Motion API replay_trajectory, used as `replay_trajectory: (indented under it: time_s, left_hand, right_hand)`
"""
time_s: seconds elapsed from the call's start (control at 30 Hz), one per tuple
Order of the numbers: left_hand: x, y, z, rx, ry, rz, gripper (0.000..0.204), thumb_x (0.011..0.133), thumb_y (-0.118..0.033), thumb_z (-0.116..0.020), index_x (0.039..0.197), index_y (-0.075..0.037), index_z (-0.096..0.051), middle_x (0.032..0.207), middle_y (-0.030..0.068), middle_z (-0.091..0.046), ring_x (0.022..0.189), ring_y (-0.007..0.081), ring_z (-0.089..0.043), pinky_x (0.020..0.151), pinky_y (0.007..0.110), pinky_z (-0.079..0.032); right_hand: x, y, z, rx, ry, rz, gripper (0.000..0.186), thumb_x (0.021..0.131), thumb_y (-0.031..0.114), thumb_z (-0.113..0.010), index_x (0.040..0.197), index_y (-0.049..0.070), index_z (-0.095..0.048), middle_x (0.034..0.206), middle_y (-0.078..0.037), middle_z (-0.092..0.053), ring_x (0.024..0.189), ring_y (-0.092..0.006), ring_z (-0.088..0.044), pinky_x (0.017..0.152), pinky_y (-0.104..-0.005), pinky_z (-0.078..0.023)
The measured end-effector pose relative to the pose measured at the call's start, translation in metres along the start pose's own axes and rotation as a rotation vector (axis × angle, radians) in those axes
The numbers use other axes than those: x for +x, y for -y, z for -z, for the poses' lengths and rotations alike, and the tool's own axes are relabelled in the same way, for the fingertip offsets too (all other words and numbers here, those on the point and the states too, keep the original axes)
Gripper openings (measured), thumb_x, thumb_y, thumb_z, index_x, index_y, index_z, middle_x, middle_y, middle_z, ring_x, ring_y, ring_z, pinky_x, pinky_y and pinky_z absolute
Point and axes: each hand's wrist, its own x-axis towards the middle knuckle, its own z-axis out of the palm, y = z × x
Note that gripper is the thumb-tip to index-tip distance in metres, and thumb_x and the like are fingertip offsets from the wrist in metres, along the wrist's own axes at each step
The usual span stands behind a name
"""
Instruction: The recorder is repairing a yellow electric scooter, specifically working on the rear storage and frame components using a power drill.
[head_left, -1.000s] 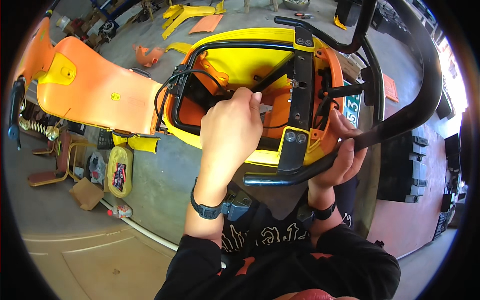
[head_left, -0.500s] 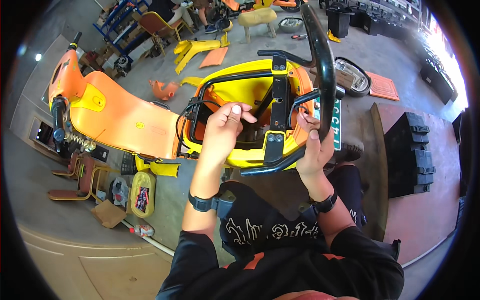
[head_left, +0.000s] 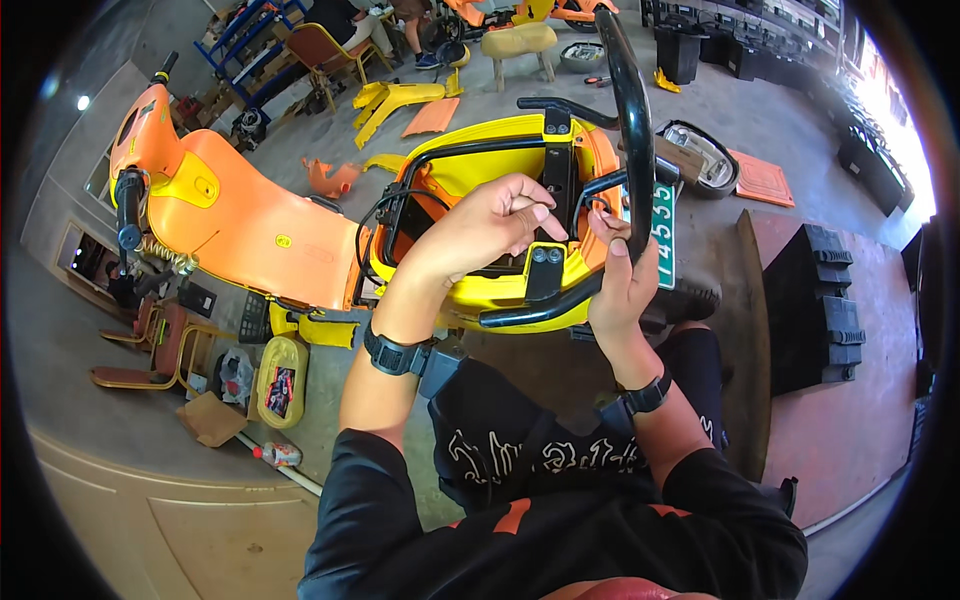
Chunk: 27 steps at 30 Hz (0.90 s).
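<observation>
An orange and yellow scooter (head_left: 270, 235) without a seat stands before me, its body opening framed by black tubing. Over that opening is my left hand (head_left: 490, 228), thumb and fingers drawn together beside the black metal crosspiece (head_left: 563, 172). Anything small between those fingers is hidden. My right hand (head_left: 625, 275) is at the scooter's tail, under the bent black grab rail (head_left: 632, 130). Its fingertips pinch a thin black cable (head_left: 585, 205) that loops out next to the crosspiece. Another black cable (head_left: 385, 205) curves round the opening's left end.
A green number plate (head_left: 663, 235) hangs behind the tail. At right, black cases (head_left: 815, 305) lie on a pinkish board (head_left: 890, 400). Beyond the scooter are yellow panels (head_left: 400, 100), an orange panel (head_left: 432, 117) and a padded stool (head_left: 518, 42). Chairs (head_left: 165, 345) stand at left.
My left hand has moved right, from the middle of the opening to the crosspiece. My right hand stays near the cable at the tail. The view has shifted slightly.
</observation>
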Motion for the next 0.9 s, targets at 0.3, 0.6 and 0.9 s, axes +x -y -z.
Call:
replay_trajectory:
  time_s: [0.3,0.6,0.9]
  left_hand:
    - [0.010,-0.006,-0.001,0.135,0.016,0.008,0.012,0.087,-0.011,-0.074,0.094,-0.001,-0.070,0.086,0.0003,-0.068,0.079,0.0064,-0.059,0.074,0.023,-0.049]
    - [0.013,0.011,-0.007,0.462,0.035,-0.181,0.014,0.084,-0.012,-0.077,0.092,-0.002,-0.075,0.082,0.0049,-0.063,0.076,0.0144,-0.059,0.071,0.028,-0.046]
    - [0.021,0.006,-0.014,0.435,0.014,-0.097,0.014,0.082,-0.011,-0.078,0.091,-0.001,-0.075,0.080,0.0055,-0.065,0.075,0.0131,-0.062,0.069,0.028,-0.048]
  right_hand:
    - [-0.001,0.002,0.002,0.018,0.016,-0.032,0.027,0.103,0.013,-0.045,0.121,-0.006,-0.048,0.113,-0.016,-0.061,0.111,-0.0264,-0.065,0.102,-0.0371,-0.045]
    - [-0.003,-0.001,0.002,0.051,0.001,-0.026,0.029,0.102,0.016,-0.050,0.117,-0.009,-0.047,0.116,-0.018,-0.063,0.109,-0.0286,-0.066,0.100,-0.0377,-0.047]
    - [-0.001,0.001,0.005,0.017,0.019,-0.041,0.028,0.103,0.014,-0.047,0.121,-0.007,-0.048,0.115,-0.016,-0.062,0.114,-0.0258,-0.063,0.102,-0.0359,-0.043]
